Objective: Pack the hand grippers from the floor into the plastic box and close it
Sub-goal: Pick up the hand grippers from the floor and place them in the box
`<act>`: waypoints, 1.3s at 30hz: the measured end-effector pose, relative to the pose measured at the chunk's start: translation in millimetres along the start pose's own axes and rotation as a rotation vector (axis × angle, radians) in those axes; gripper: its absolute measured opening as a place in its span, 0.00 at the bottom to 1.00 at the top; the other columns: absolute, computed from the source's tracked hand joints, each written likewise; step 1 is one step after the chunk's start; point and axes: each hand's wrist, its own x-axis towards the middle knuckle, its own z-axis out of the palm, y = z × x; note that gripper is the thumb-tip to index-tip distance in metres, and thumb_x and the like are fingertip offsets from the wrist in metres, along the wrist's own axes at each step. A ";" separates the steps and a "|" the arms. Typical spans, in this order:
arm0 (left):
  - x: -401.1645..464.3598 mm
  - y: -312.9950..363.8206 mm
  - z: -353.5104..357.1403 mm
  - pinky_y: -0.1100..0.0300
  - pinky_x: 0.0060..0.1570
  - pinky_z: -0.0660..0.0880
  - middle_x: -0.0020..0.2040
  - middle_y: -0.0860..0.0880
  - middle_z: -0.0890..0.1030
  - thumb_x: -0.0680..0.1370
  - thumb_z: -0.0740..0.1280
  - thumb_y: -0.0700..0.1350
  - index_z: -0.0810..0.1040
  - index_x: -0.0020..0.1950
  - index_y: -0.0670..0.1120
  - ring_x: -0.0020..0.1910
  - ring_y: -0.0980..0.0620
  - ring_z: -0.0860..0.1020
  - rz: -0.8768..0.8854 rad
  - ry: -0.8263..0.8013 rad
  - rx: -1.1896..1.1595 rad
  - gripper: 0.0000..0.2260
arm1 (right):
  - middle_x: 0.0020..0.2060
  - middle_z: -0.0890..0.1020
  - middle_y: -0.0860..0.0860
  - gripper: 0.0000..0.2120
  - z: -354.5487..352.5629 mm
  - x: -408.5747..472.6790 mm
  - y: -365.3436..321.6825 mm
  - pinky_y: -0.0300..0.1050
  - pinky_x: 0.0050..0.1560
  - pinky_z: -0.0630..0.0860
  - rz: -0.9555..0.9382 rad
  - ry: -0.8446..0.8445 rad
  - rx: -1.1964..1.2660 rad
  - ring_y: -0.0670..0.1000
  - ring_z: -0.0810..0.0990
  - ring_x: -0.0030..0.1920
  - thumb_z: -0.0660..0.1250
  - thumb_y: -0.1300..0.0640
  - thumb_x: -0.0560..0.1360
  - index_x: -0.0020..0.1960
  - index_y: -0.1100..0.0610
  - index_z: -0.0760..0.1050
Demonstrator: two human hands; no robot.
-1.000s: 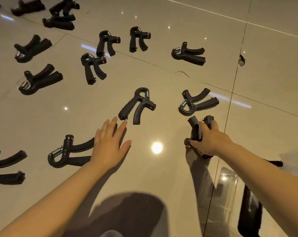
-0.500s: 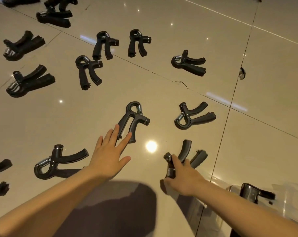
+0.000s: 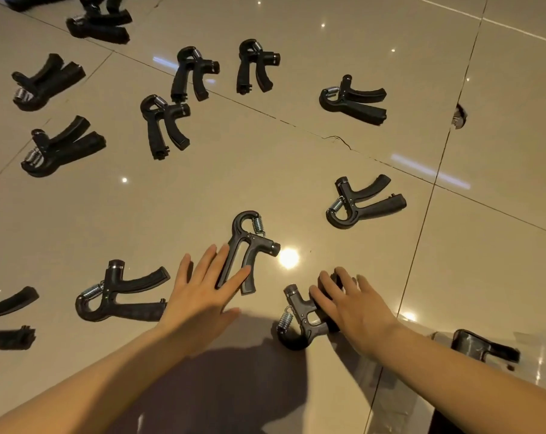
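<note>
Reaching over a glossy tile floor (image 3: 296,170), 2 bare arms stretch forward. Left hand (image 3: 199,296) lies flat, fingers straight, fingertips touching the handles of a black gripper (image 3: 249,245). Just right of that gripper, right hand (image 3: 353,305) rests with fingers spread on a second gripper (image 3: 299,317). A clear box (image 3: 540,364) sits farther right.

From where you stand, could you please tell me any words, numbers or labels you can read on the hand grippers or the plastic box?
None can be read.
Hand grippers, such as the one by the left hand: plain black, no legible print.
Plastic box: clear, glary, no label visible.
Floor tiles: unmarked.
</note>
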 end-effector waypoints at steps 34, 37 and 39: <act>-108.3 61.2 46.2 0.39 0.61 0.69 0.67 0.39 0.67 0.60 0.79 0.47 0.70 0.66 0.48 0.65 0.35 0.67 -0.229 0.126 -0.401 0.36 | 0.57 0.69 0.56 0.30 -37.5 -90.0 -68.3 0.50 0.53 0.64 0.058 0.279 -0.085 0.58 0.66 0.55 0.64 0.44 0.70 0.67 0.56 0.60; -115.8 65.9 52.5 0.41 0.58 0.70 0.64 0.38 0.70 0.61 0.79 0.45 0.72 0.66 0.47 0.60 0.36 0.72 -0.343 0.162 -0.409 0.34 | 0.58 0.70 0.56 0.32 -25.0 -102.4 -79.4 0.50 0.51 0.65 0.062 0.270 -0.092 0.58 0.67 0.54 0.65 0.42 0.70 0.68 0.55 0.60; -116.9 66.1 45.0 0.44 0.58 0.70 0.63 0.41 0.71 0.63 0.77 0.44 0.71 0.67 0.48 0.58 0.39 0.72 -0.365 0.142 -0.406 0.33 | 0.56 0.71 0.55 0.33 -16.7 -109.7 -84.3 0.51 0.50 0.65 0.076 0.288 -0.095 0.58 0.68 0.52 0.66 0.41 0.69 0.68 0.55 0.61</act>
